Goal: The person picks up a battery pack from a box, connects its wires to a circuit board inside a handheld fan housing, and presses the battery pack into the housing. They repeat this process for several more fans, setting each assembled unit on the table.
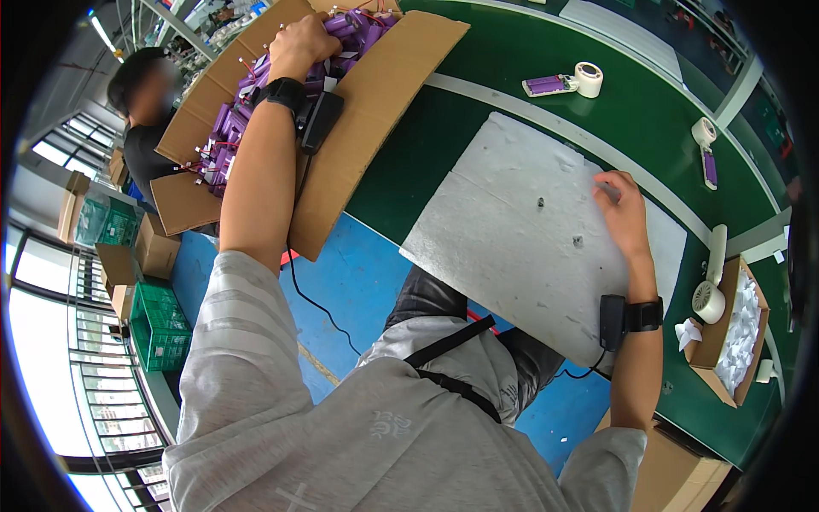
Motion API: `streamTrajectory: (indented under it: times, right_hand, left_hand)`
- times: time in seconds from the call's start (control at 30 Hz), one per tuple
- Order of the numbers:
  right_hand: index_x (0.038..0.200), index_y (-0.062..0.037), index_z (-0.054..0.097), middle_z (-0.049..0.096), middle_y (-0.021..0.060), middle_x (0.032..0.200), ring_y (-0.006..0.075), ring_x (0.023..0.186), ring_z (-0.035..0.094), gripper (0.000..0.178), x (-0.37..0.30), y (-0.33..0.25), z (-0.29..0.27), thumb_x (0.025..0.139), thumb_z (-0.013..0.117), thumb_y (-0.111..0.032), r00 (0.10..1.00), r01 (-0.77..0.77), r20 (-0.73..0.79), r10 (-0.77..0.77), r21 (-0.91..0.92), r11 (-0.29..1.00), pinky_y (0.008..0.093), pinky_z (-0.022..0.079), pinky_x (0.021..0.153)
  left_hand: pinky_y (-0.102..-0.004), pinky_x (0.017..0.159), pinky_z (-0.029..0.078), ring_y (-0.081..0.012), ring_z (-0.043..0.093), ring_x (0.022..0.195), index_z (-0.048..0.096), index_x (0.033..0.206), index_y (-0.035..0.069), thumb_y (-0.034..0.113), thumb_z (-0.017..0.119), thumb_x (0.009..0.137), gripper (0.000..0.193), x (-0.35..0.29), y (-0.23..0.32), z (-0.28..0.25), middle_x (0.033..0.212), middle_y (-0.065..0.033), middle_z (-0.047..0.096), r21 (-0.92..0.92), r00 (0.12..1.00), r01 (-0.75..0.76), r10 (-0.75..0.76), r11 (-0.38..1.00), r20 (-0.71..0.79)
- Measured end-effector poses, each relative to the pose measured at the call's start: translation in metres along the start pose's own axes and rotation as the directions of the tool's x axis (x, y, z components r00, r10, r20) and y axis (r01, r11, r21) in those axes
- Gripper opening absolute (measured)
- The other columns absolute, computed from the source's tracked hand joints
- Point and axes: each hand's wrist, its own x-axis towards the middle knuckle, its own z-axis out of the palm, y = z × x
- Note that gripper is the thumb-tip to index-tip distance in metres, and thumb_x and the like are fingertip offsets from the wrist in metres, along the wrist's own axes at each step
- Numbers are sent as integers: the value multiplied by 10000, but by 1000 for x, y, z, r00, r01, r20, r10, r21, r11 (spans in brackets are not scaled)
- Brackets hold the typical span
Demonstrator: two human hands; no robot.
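Table (pixel 456 64): beyond the right hand (pixel 627 213). Box (pixel 200 111): around the left hand (pixel 303 41); stiff flap (pixel 363 141) edge right of its wrist. Board (pixel 503 192): below the right hand, giving room leftward. Right hand: loosely curled, nothing visibly held. Left hand: among batteries (pixel 373 36), grip indeterminable. Batteries: probably rigid, smooth, light; hold casings, spare fragile wires (pixel 203 168).

Bright windows (pixel 43 341) stand left of the blue floor (pixel 341 264).
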Motion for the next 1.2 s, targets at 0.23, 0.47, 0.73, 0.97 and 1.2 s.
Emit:
streamTrajectory:
  times: [0.23, 0.47, 0.73, 0.97, 1.2]
  right_hand:
    - [1000, -36, 642, 609, 77, 1082, 233, 975, 599, 176, 0, 0, -1, 833, 634, -90, 1000, 0, 1, 0, 3, 1000, 316, 462, 852]
    - [998, -34, 640, 610, 78, 1073, 229, 961, 596, 175, 1, 1, -1, 833, 636, -93, 1000, 3, -4, -3, 0, 1000, 311, 454, 856]
    - [998, -31, 639, 611, 78, 1071, 225, 961, 592, 178, 2, -5, -1, 831, 639, -95, 1000, 1, 7, -1, 1, 1000, 307, 454, 845]
    - [999, -33, 640, 609, 72, 1069, 218, 960, 590, 179, 1, 4, 0, 831, 642, -96, 1000, 21, -1, -21, -2, 1000, 305, 452, 833]
    - [1003, -36, 639, 607, 70, 1064, 212, 960, 588, 184, 2, 2, 0, 830, 645, -97, 1000, 25, -6, -25, -4, 1000, 304, 449, 837]
  left_hand:
    - [-453, 1007, 431, -339, 554, 1185, 519, 1333, 283, 413, 735, 667, 712, 11, -2, 8, 1243, -131, 612, 15, 1000, 16, -16, 1000, -7]
    - [-429, 913, 492, -341, 618, 1052, 596, 1217, 133, 255, 695, 684, 556, -6, -22, 2, 1103, -218, 636, -398, 871, -491, 427, 775, -244]
    - [-467, 992, 440, -366, 582, 1130, 579, 1280, 230, 370, 701, 698, 611, 29, -16, 20, 1206, -145, 628, -19, 996, -79, 80, 997, 25]
    - [-444, 916, 491, -394, 620, 1029, 667, 1101, 107, 258, 650, 722, 408, 14, -6, 7, 1075, -200, 657, -134, 998, -55, 58, 989, 19]
    - [-437, 848, 522, -383, 652, 945, 694, 929, -14, 153, 604, 721, 282, 11, 3, 6, 947, -226, 677, -284, 986, 45, -88, 958, -142]
